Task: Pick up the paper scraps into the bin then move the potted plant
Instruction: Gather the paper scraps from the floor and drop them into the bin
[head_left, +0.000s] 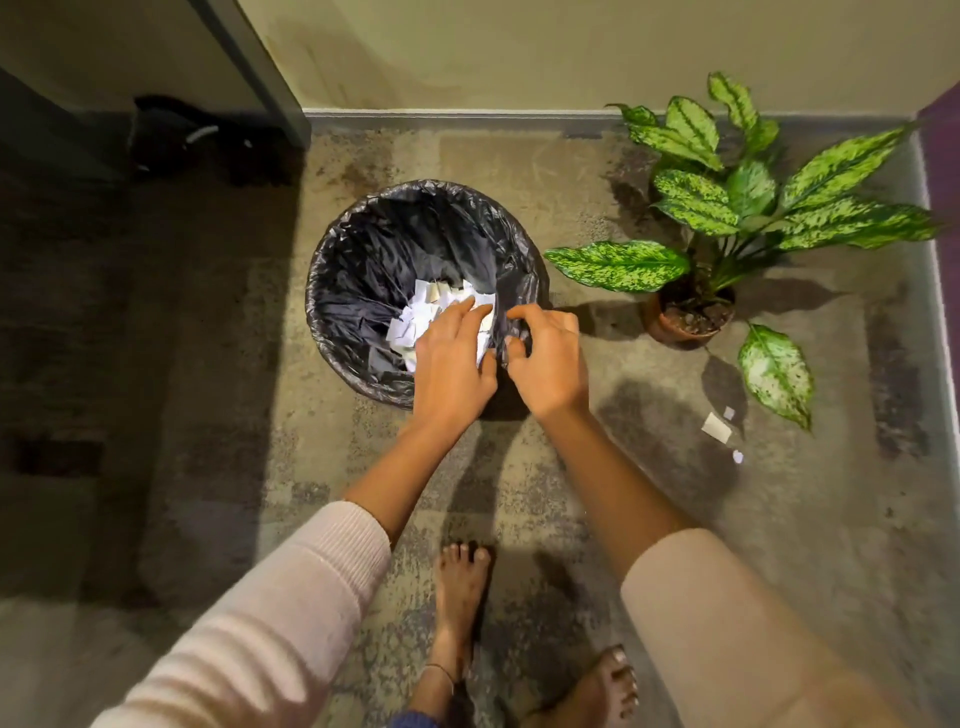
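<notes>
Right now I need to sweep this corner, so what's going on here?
A person bends over the bag-lined bin with both hands at its near rim. The left hand is over the paper scraps piled inside, with white paper under its fingers. The right hand curls at the rim, though whether it grips anything is unclear. A few loose scraps lie on the floor beneath a low leaf of the potted plant, which stands untouched right of the bin.
</notes>
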